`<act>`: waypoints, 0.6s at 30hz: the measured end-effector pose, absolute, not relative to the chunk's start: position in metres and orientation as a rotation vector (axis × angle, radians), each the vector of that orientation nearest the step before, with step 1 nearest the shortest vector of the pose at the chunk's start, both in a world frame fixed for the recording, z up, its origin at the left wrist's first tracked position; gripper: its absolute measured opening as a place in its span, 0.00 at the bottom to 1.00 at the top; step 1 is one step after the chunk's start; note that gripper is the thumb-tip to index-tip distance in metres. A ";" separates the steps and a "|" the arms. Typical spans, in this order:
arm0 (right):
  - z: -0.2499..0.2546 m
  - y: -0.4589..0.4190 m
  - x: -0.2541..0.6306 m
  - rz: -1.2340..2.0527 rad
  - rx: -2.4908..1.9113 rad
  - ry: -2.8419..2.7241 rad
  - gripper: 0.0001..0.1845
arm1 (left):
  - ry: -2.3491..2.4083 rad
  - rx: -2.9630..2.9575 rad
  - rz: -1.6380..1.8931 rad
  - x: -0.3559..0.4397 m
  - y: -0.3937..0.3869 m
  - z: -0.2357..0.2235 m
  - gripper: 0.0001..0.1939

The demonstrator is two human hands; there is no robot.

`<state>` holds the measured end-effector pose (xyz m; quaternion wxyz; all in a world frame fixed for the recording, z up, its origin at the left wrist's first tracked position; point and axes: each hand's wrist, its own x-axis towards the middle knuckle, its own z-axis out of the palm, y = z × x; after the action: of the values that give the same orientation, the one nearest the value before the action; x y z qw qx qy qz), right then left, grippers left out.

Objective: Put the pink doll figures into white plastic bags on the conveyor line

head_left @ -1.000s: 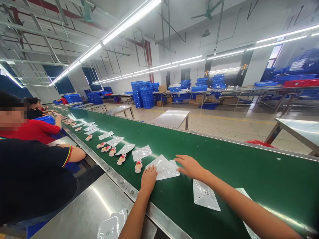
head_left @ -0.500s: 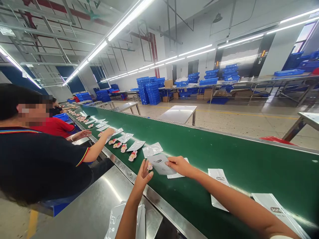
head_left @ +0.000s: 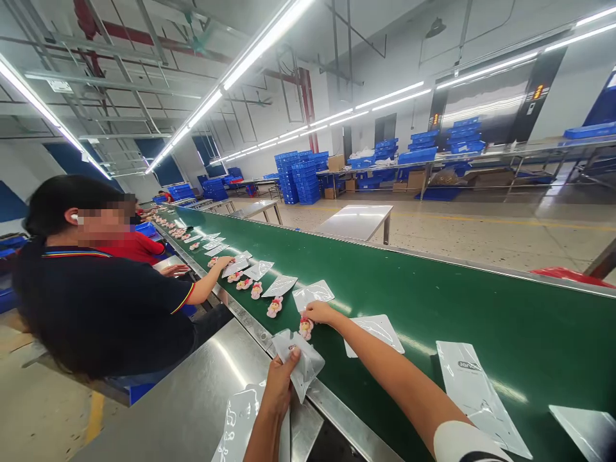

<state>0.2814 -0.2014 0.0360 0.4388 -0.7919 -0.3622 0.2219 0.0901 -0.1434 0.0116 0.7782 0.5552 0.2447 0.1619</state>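
My left hand (head_left: pixel 282 378) is closed on a clear plastic bag (head_left: pixel 299 359), held over the steel rim of the green conveyor belt (head_left: pixel 433 301). My right hand (head_left: pixel 317 313) reaches onto the belt and pinches a small pink doll figure (head_left: pixel 305 327). More pink dolls (head_left: pixel 274 307) and flat clear bags (head_left: pixel 313 294) lie in a row along the belt's near edge. Two further bags (head_left: pixel 375 332) (head_left: pixel 476 391) lie on the belt to the right of my right arm.
A stack of clear bags (head_left: pixel 240 420) rests on the steel side table (head_left: pixel 183 404) below my left hand. A co-worker in a dark shirt (head_left: pixel 101 308) sits to my left, one hand (head_left: pixel 222 262) on the belt. Blue crates (head_left: pixel 301 176) stand far behind.
My left hand took the clear bag and pulled it back over the belt's rim. My right hand let go of it and moved onto the pink doll. The bags on the belt shifted right.
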 end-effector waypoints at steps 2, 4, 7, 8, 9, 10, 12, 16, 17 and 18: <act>0.042 -0.203 0.275 0.494 -1.904 -0.911 0.18 | 0.503 1.269 0.320 0.089 -0.149 0.011 0.23; 0.054 -0.213 0.268 0.422 -1.824 -0.897 0.18 | 0.488 1.320 0.310 0.091 -0.154 0.012 0.22; 0.077 -0.240 0.256 0.356 -1.707 -0.892 0.23 | 0.465 1.399 0.317 0.095 -0.161 0.017 0.21; 0.084 -0.250 0.252 0.338 -1.679 -0.915 0.23 | 0.457 1.424 0.320 0.097 -0.164 0.020 0.20; 0.090 -0.259 0.248 0.314 -1.667 -0.949 0.22 | 0.449 1.446 0.322 0.098 -0.166 0.022 0.20; 0.094 -0.268 0.243 0.281 -1.677 -0.989 0.21 | 0.440 1.462 0.325 0.098 -0.168 0.024 0.19; 0.098 -0.283 0.235 0.191 -1.754 -1.044 0.17 | 0.419 1.494 0.334 0.098 -0.171 0.026 0.19; 0.093 -0.302 0.221 0.159 -1.891 -1.068 0.10 | 0.380 1.609 0.352 0.092 -0.178 0.026 0.19; 0.091 -0.306 0.216 0.172 -1.902 -1.100 0.10 | 0.358 1.638 0.343 0.092 -0.180 0.026 0.20; 0.089 -0.309 0.211 0.174 -1.898 -1.166 0.10 | 0.332 1.658 0.332 0.091 -0.183 0.026 0.20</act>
<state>0.2115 -0.3090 0.0893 0.4383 -0.7636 -0.4690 0.0698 0.0911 -0.1827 0.0258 0.6514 0.7301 0.1461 0.1461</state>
